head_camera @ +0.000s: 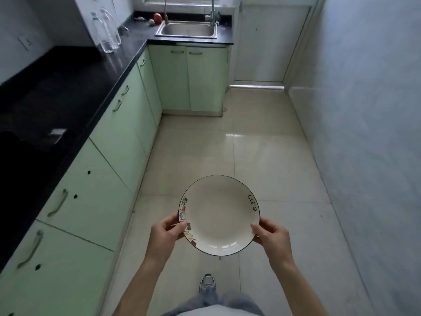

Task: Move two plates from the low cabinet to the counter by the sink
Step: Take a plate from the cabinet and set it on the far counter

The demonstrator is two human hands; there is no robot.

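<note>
A white plate (pixel 218 213) with a thin black rim, cartoon drawings on its left edge and the word "Life" on its right is held level above the floor, in front of me. My left hand (pixel 165 233) grips its left rim and my right hand (pixel 272 236) grips its right rim. Whether a second plate lies under it is hidden. The steel sink (pixel 188 30) sits far ahead in the black counter (pixel 68 87). Pale green low cabinets (pixel 109 156) run along the left, all doors closed.
Clear plastic bottles (pixel 107 30) stand on the counter at the corner. A red fruit (pixel 157 17) and small items lie left of the sink. A white door (pixel 268 42) is to the sink's right. Beige tiled floor (pixel 262 144) stretches ahead; a wall runs on the right.
</note>
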